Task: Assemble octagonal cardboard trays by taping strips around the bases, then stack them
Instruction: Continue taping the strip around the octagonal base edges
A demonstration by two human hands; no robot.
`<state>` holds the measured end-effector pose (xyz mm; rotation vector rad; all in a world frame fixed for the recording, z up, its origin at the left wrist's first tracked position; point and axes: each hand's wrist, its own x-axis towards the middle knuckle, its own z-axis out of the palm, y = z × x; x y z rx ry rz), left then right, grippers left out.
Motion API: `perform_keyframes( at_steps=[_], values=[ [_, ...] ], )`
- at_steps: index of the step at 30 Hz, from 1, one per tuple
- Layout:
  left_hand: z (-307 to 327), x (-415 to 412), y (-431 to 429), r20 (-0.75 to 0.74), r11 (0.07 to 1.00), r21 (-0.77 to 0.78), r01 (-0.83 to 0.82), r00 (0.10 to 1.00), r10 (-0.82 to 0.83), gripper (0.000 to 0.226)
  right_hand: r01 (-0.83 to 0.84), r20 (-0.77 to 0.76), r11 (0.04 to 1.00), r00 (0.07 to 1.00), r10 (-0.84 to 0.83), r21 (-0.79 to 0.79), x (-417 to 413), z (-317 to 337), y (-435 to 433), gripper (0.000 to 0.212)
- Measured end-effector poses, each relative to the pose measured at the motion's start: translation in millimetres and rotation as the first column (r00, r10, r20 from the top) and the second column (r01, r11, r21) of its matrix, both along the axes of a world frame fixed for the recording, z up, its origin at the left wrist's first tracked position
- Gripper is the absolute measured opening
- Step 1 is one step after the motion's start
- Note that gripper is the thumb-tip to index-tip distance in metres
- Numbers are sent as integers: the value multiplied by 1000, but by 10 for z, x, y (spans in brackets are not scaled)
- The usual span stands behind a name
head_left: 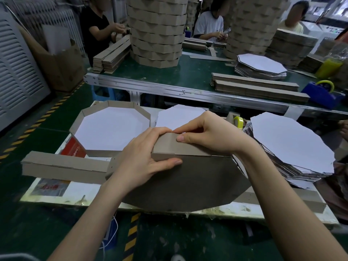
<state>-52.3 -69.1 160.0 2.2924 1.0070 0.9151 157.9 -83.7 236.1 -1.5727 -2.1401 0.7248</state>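
Two hands share one grip here, both on the upper edge of the base (188, 183), which stands tilted in front of you with its brown underside facing you and its lower edge down at the near rim of the work board (282, 213). The strip (190, 148) runs along that upper edge, long axis left to right, and a vertical seam in it sits right between your thumbs. Your left hand (148, 157) clamps the left stretch, with fingers curled over the top and thumb laid flat where strip meets base. Your right hand (205, 132) pinches the strip just right of the seam, thumb on the near face and fingers hooked over the far side. To my eye that seam wants taping next. The yellow tape roll (238, 122) lies just beyond your right hand, so the right is the nearer one to fetch it while the left holds the joint. Left of the base lies a bundle of strips (64, 164), and beyond it a finished tray (113, 127) sits white face up. To the right a stack of bases (288, 146) waits. Far across the belt table (188, 72) rises a tower of stacked trays (156, 34).
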Motion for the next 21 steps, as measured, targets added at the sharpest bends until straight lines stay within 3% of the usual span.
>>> perform_keyframes(
  at_steps=[8,12,17,21],
  values=[
    [14,-1,-1,-48,997,81,-17,999,20,61,7,-108,997,994,0,72,-46,-144,28,12],
    [66,79,-28,-39,992,120,-43,998,48,64,1,-130,999,992,4,42,-84,-121,29,20],
    [57,107,-21,-26,991,124,-42,999,46,61,75,69,993,995,-69,-93,243,19,-32,26],
    [44,122,-6,-16,991,128,-43,999,46,64,91,-100,989,990,-103,-119,361,17,-99,18]
  ],
)
